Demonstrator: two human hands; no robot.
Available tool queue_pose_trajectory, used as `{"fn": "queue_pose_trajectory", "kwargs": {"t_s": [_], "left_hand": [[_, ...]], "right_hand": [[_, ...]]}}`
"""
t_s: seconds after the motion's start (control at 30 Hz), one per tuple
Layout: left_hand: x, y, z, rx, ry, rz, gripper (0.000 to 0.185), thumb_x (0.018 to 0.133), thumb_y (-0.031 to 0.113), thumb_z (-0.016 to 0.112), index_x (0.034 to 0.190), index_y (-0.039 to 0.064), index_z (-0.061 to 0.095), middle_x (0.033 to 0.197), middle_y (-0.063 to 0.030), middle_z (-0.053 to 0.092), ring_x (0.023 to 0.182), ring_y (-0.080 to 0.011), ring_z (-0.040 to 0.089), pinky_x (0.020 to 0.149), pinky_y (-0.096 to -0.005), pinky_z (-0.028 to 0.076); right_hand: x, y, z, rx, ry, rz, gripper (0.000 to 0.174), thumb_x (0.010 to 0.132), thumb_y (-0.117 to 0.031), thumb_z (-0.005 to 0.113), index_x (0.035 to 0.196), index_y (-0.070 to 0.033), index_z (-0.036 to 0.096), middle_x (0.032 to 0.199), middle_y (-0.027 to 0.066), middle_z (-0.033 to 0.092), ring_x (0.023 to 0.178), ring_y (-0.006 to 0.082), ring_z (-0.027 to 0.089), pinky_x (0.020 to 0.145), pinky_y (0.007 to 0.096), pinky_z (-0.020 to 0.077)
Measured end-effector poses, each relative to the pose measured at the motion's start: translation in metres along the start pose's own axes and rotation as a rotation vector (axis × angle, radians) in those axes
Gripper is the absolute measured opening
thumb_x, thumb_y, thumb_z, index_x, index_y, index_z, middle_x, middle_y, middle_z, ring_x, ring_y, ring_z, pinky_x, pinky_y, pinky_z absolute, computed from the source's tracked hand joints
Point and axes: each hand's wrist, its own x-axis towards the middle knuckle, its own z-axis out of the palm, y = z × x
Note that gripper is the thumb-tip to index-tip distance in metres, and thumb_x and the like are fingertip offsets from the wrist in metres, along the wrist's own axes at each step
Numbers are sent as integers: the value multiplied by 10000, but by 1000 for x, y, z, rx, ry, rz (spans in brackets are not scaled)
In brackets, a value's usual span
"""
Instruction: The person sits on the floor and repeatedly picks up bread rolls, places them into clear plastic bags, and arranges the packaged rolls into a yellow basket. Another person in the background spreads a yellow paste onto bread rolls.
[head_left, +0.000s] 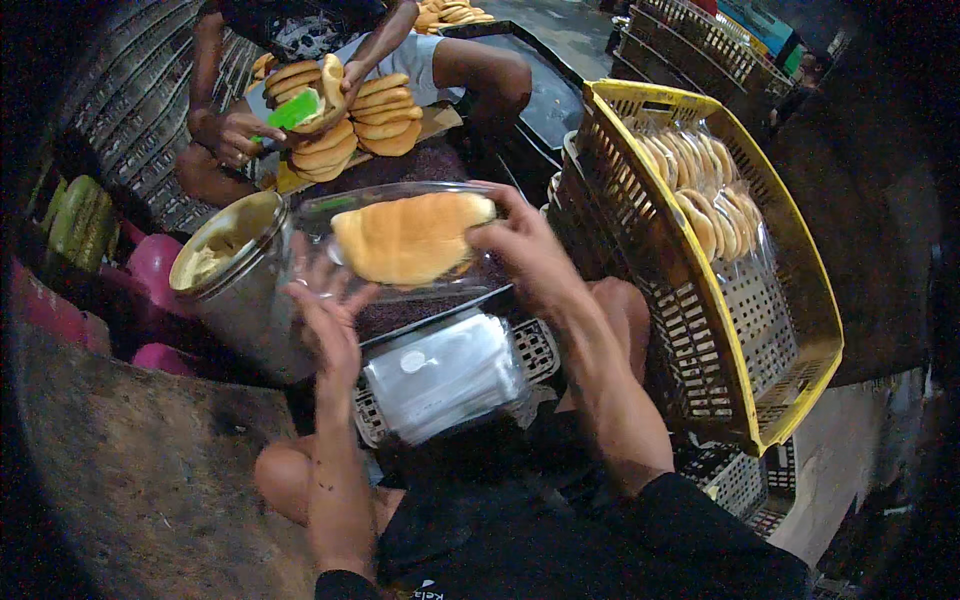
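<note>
A golden bread roll (412, 236) is inside or against a clear plastic bag (322, 202), held up in front of me. My right hand (521, 247) grips the roll's right end together with the bag. At the bag's left end my left hand (326, 307) has its fingers spread and is blurred; whether it touches the plastic is unclear. Below the roll, a stack of clear plastic bags (446, 375) lies on a small plastic crate (536, 349) close to my lap.
On the left stands a bucket (225, 247) of pale cream. A yellow-rimmed crate (675, 300) at right holds bagged buns (697, 180). Opposite, a person's hand (240, 139) holds a green spatula (294, 111) beside stacked buns (386, 112). A black tray (544, 97) lies behind.
</note>
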Motion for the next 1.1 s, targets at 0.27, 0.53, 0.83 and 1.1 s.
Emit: {"fn": "queue_pose_trajectory", "kwargs": {"t_s": [0.27,0.53,0.83,1.1], "left_hand": [[-11,17,-8,-584,76,-171,466,970,278,629,1359,51,507,1353,-110,580,1257,-209,553,1016,-367,513],[-18,-7,11,-256,69,-317,486,1020,442,507,1353,88,492,1304,-67,571,1189,-213,568,976,-371,490],[-36,-47,38,1224,-743,-451,694,898,650,548,726,-1,718,685,-134,703,758,-273,721,689,-389,542],[-43,-108,21,1508,-903,-711,589,890,574,621,695,30,738,663,-125,698,682,-262,712,667,-391,536]], "right_hand": [[-23,-3,77,-788,48,-719,465,837,-163,747,1255,-75,562,1314,178,545,1307,340,463,1107,477,330],[-27,-31,90,-1545,-196,-921,474,855,-294,651,1306,-200,542,1315,166,574,1312,376,484,1137,695,156],[-37,-184,-220,-1329,426,-625,448,807,-59,697,1235,-86,567,1070,122,708,942,232,686,835,364,538],[10,-155,-322,-1246,836,-322,315,917,-209,615,1209,-95,654,1172,161,678,1055,222,658,926,333,501]]}}
